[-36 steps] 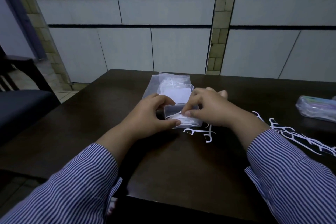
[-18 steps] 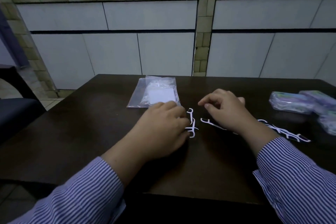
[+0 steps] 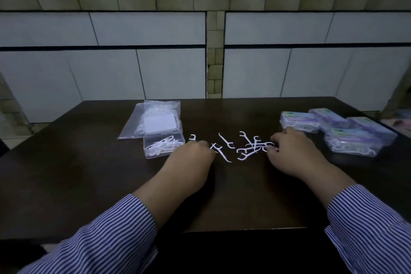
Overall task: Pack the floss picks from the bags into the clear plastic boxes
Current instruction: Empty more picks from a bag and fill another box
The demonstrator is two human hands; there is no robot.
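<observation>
A clear plastic box with several white floss picks inside stands open on the dark table. Behind it lies a clear bag holding more picks and a white lid. Loose white floss picks are scattered between my hands. My left hand rests knuckles up just right of the box, its fingertips curled onto loose picks. My right hand lies at the right end of the pile, fingers curled onto several picks.
Several closed boxes with purple labels, full of picks, stand at the table's back right. White cabinet fronts and a tiled ledge run behind the table. The table's front edge lies just under my forearms.
Both hands left the box and moved right to the loose picks. My head has lifted and turned right, bringing the closed boxes into view. The open box now stands free to the left.
</observation>
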